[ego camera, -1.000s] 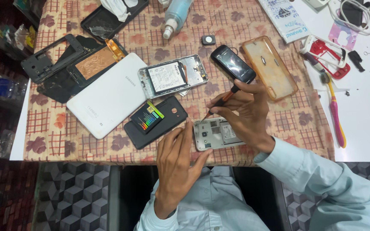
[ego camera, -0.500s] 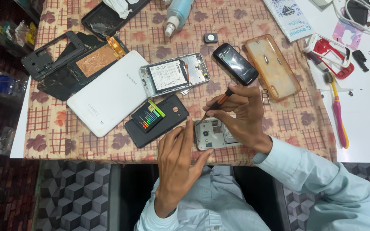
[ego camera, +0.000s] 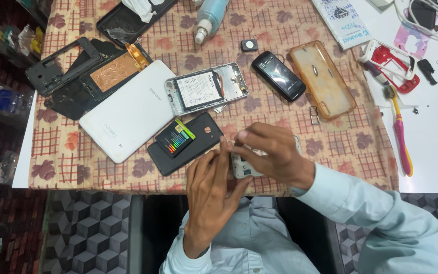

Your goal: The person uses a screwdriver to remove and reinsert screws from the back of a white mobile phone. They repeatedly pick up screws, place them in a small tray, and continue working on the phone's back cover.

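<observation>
My right hand [ego camera: 272, 152] lies over a small opened silver phone [ego camera: 240, 167] near the table's front edge and covers most of it. Its fingertips are pinched at the phone's upper left corner. My left hand [ego camera: 211, 190] reaches up from below, its fingers pressed against the phone's left side. The thin dark tool seen earlier in my right hand is hidden. Just left of the hands lies a black back cover [ego camera: 204, 134] with a colourful battery [ego camera: 176, 138] on it.
On the patterned cloth [ego camera: 351, 142] lie a white tablet back [ego camera: 128, 116], an opened phone with a white battery [ego camera: 206, 89], a black bar phone [ego camera: 278, 76], an orange clear case [ego camera: 322, 78], black frames [ego camera: 59, 66] and a spray bottle [ego camera: 209, 18]. A pink toothbrush [ego camera: 399, 129] lies right.
My right hand has moved down and left over the small phone, covering it. The dark tool it held pointing upward no longer shows. My left hand stayed at the phone's left side.
</observation>
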